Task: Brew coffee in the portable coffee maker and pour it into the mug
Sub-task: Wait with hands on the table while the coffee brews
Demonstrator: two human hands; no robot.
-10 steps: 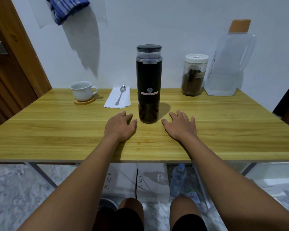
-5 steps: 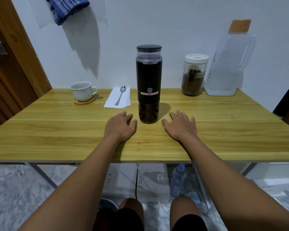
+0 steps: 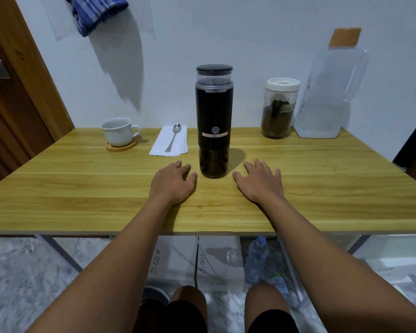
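Standing upright on surface point(image 3: 82, 188), portable coffee maker point(image 3: 214, 121) sat between left hand point(image 3: 172, 183) and right hand point(image 3: 259, 182), touching neither; both palms lay flat, fingers point(image 3: 262, 165) relaxed, holding nothing. Mug point(image 3: 117, 131) on wooden coaster point(image 3: 120, 147) far left near rear edge. Striped towel point(image 3: 94, 10) cut off at frame top. Pitcher point(image 3: 327, 92) contents unclear. Forearms crossed front edge.

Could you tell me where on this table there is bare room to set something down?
Bare wood lies right of the right hand, in front of the jar and pitcher, and left of the left hand, in front of the mug and napkin. The middle is crowded: both hands flank the coffee maker.
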